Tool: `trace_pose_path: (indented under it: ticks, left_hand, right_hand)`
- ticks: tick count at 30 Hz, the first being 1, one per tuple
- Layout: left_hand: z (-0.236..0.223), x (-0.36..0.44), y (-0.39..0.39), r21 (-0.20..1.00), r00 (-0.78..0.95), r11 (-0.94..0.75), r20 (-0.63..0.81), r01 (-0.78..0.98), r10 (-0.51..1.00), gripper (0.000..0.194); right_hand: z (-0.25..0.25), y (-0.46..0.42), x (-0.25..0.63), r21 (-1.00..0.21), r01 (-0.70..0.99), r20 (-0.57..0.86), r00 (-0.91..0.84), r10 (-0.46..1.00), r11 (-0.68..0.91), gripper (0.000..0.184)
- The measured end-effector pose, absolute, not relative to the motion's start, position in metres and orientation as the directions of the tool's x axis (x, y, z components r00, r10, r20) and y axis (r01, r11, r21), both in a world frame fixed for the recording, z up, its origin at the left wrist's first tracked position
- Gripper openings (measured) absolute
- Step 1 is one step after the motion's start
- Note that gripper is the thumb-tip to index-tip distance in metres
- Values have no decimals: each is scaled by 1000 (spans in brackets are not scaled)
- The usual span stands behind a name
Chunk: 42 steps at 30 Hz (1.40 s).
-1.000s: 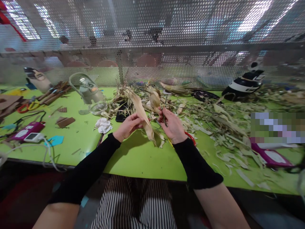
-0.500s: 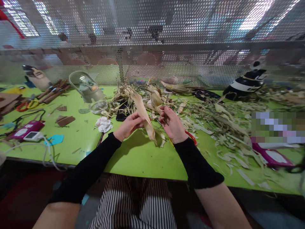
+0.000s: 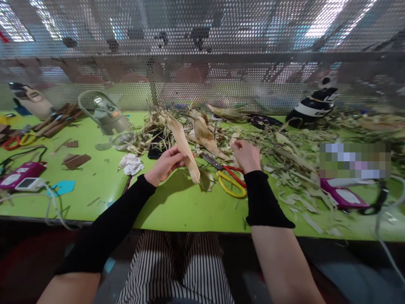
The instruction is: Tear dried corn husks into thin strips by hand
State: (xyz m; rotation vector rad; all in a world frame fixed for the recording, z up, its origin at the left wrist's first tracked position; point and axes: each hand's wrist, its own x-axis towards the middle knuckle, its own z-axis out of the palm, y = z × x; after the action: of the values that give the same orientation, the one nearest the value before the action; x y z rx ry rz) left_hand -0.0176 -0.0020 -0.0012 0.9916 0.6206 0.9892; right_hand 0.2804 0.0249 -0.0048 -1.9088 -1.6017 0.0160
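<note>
A long, pale corn husk (image 3: 184, 145) is pinched between the thumb and fingers of my left hand (image 3: 166, 164), its wide end hanging over the table. My right hand (image 3: 247, 156) is closed above the scraps to the right, back toward me; whatever its fingertips hold, if anything, is hidden. Just left of that hand, scissors (image 3: 232, 185) with one red and one yellow handle lie on the green table (image 3: 190, 211). Another dried husk (image 3: 204, 133) rests on the scrap pile behind them. A small husk piece (image 3: 207, 180) lies below the held husk.
Husk shreds (image 3: 297, 169) cover the right side. A dark phone (image 3: 155, 147) sits partly under scraps. Leftward are crumpled white tissue (image 3: 130, 164), a clear bottle (image 3: 109, 116) and a purple device (image 3: 23, 175). A black-and-white bottle (image 3: 311, 107) stands before the perforated metal screen (image 3: 180, 76).
My right hand has moved right, away from the husk, uncovering the scissors on the table. My left hand keeps the husk. The view has shifted slightly right.
</note>
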Motion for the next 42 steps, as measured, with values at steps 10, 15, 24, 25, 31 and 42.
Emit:
trace_pose_path:
  ticks: [10,15,24,25,31,42]
  left_hand:
    - [-1,-18,-2,903,439,190,-2,-385,899,34]
    - [-1,-17,-3,901,426,193,-10,-388,905,31]
    - [-1,-18,-4,907,438,181,4,-380,899,30]
    - [-1,-18,-4,908,439,181,2,-377,899,31]
    - [-2,-19,-3,915,434,181,-7,-360,901,28]
    - [1,-20,-5,919,413,206,-52,-337,909,24]
  right_hand:
    - [0,21,263,-643,755,261,376,889,-130,10]
    - [1,28,258,-938,240,330,403,854,250,35]
    - [3,29,241,-941,-119,259,358,897,318,37]
    - [3,29,241,-936,-130,263,359,896,326,38]
    - [6,26,240,-927,-171,263,342,902,335,43]
    - [16,16,238,-940,-301,64,312,948,163,25]
